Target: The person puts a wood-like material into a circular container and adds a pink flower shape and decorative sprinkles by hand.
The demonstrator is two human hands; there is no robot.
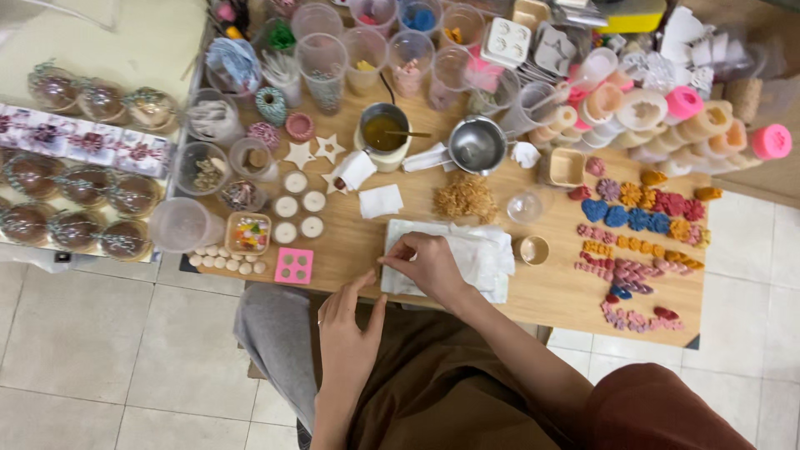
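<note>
White cloth (475, 254) lies crumpled on a pale flat tray (396, 287) at the lower middle of the frame, near the front edge of the wooden table (550, 292). The right hand (429, 262) rests on the left part of the cloth, its fingers (398, 250) curled narrow and pressed together at the tray's left edge; whether they pinch anything small cannot be told. The left hand (346, 333) sits just below the table edge, lower centre of the frame, fingers loosely spread and holding nothing, its fingertips close to the right hand.

Left of the tray lies a pink square mould (294, 266) with four round holes, and above that a cluster of white round candles (298, 205). Just right of the cloth stands a small round tin (533, 250). Above the tray are a heap of tan fibres (465, 197), a metal pot (477, 144) and a cup of yellow-brown liquid (383, 133). Rows of coloured flower shapes (637, 217) fill the right of the table.
</note>
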